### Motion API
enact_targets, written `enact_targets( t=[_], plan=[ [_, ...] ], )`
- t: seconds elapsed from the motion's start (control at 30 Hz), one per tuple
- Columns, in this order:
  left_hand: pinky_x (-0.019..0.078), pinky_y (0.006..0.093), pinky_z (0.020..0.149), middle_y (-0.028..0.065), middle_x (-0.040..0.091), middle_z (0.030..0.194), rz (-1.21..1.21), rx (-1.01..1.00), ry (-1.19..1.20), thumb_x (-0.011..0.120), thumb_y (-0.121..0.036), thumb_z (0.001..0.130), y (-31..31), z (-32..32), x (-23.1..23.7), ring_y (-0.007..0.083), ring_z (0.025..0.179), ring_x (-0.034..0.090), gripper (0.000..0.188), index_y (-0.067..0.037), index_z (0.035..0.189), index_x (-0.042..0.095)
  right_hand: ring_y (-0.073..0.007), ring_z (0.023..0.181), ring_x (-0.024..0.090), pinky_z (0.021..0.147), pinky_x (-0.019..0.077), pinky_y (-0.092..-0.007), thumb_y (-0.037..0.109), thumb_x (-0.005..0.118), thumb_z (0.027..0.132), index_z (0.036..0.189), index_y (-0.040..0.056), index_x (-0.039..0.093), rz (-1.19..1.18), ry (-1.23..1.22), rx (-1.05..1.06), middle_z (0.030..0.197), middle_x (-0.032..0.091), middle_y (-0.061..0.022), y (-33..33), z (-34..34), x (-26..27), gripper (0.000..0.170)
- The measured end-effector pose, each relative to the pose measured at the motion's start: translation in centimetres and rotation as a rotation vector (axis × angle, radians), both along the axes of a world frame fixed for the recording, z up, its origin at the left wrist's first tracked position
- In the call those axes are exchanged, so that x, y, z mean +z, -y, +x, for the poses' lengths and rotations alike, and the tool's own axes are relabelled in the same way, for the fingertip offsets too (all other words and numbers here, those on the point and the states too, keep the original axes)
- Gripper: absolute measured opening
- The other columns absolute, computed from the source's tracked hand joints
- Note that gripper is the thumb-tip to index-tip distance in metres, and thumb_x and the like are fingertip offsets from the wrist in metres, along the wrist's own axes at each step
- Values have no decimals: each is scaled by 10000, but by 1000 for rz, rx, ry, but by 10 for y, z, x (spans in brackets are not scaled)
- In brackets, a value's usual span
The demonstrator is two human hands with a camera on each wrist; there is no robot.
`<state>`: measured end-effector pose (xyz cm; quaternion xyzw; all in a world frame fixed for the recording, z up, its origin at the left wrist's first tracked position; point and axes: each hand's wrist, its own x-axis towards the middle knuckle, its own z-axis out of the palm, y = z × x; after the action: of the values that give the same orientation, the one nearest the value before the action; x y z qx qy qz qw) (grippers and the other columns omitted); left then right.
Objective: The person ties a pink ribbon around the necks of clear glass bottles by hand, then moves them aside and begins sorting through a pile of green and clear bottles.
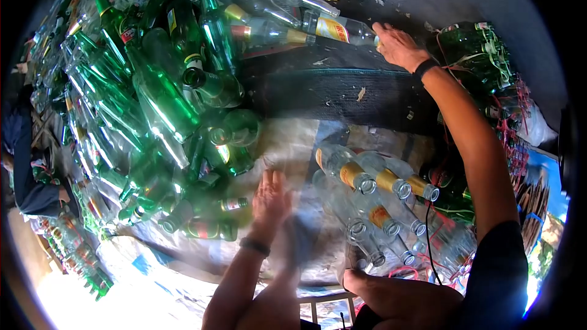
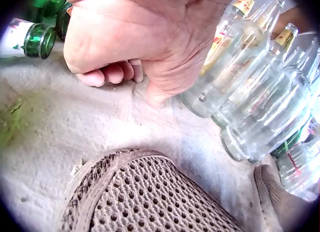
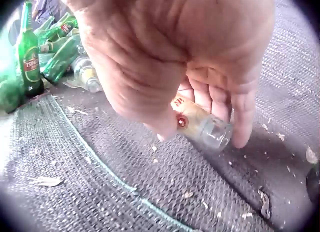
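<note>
My right hand (image 1: pixel 400 46) reaches to the far side and grips the neck of a clear glass bottle (image 1: pixel 340 28) with an orange and white label. In the right wrist view the bottle's gold-labelled neck (image 3: pixel 196 123) lies between thumb and fingers, its mouth showing past them. My left hand (image 1: pixel 271 200) holds nothing; it is blurred in the head view, over the pale sheet (image 1: pixel 281 140). Its fingers curl loosely in the left wrist view. To its left lie green bottles, and to its right stands a group of clear bottles (image 2: pixel 240 82) with gold neck labels.
A big heap of green and clear bottles (image 1: pixel 162 101) fills the left side. Tied bundles of green bottles (image 1: pixel 483 55) stand at the right. A dark mat (image 1: pixel 342 98) crosses the middle, with scraps on it. My mesh shoe (image 2: pixel 150 197) rests close below the left hand.
</note>
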<state>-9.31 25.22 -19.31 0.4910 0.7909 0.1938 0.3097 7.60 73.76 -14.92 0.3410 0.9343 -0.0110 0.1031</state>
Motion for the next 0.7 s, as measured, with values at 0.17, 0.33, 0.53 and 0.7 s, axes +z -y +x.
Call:
enact_targets(
  t=[0.17, 0.33, 0.53, 0.7],
  plan=[
    [509, 518, 816, 167, 530, 1103, 19, -8, -8, 776, -143, 820, 2, 0, -5, 409, 1009, 598, 403, -96, 1111, 500, -448, 1181, 591, 983, 501, -507, 118, 642, 932, 1178, 28, 465, -192, -48, -69, 1247, 585, -234, 36, 24, 33, 316],
    [506, 519, 839, 170, 531, 1120, 31, 2, -19, 784, -157, 812, 7, 0, -17, 414, 1047, 593, 418, -100, 1109, 496, -469, 1108, 620, 909, 502, -518, 198, 629, 969, 1120, 25, 512, -262, -227, -88, 1187, 645, -244, 60, 34, 63, 258],
    [499, 520, 856, 175, 529, 1128, -13, 5, -23, 798, -165, 813, 1, 0, -4, 426, 1062, 593, 420, -105, 1097, 495, -466, 885, 650, 751, 502, -501, 259, 645, 980, 986, 18, 528, -216, -309, -61, 867, 651, -245, 72, 39, 98, 268],
    [499, 519, 843, 173, 529, 1128, 47, -11, -36, 792, -158, 811, 3, 0, -7, 425, 1064, 594, 417, -110, 1094, 489, -250, 726, 639, 663, 499, -412, 310, 625, 1021, 942, 11, 605, -242, -180, -135, 741, 595, -119, 83, 40, 119, 310]
  ],
)
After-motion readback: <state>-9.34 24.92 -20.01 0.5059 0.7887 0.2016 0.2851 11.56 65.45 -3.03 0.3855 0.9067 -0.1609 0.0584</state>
